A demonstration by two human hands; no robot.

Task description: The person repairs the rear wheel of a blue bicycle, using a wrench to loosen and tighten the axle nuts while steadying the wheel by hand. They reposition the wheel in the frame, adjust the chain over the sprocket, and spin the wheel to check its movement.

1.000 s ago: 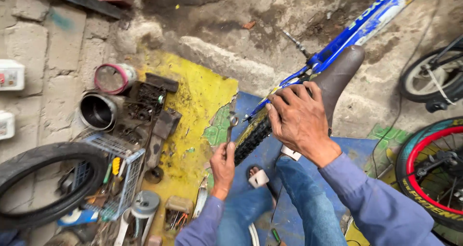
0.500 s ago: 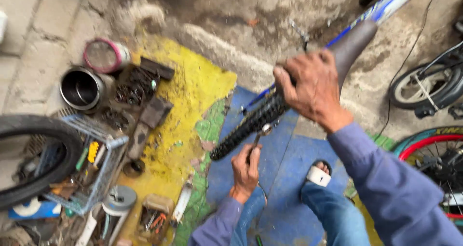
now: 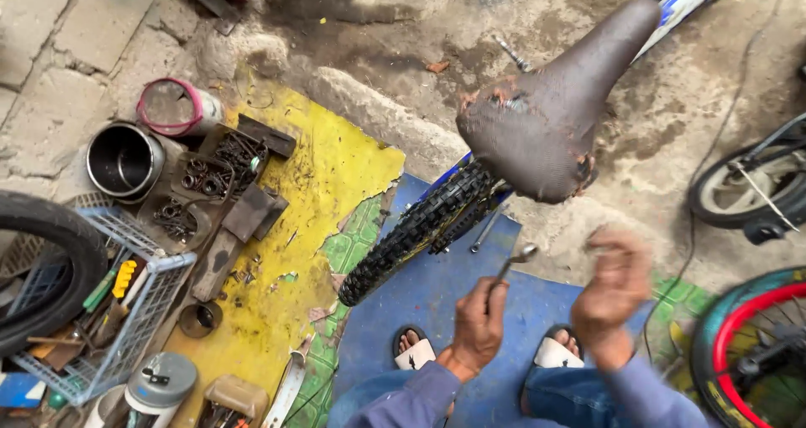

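I look down at a blue bicycle whose worn dark saddle fills the upper middle, with its knobby rear tyre below it. My left hand is closed around a small metal wrench that points up toward the tyre. My right hand is blurred, raised just right of the wrench, fingers curled, off the saddle. I cannot tell whether it holds anything. My feet in white sandals rest on a blue mat.
A yellow sheet on the ground carries a box of metal parts. Metal tins stand at left, with a blue wire basket of tools and a loose tyre. Other bicycle wheels stand at right.
My right hand has let go of the saddle and dropped down beside the wrench. The view has shifted so the saddle and tyre now sit above both hands.
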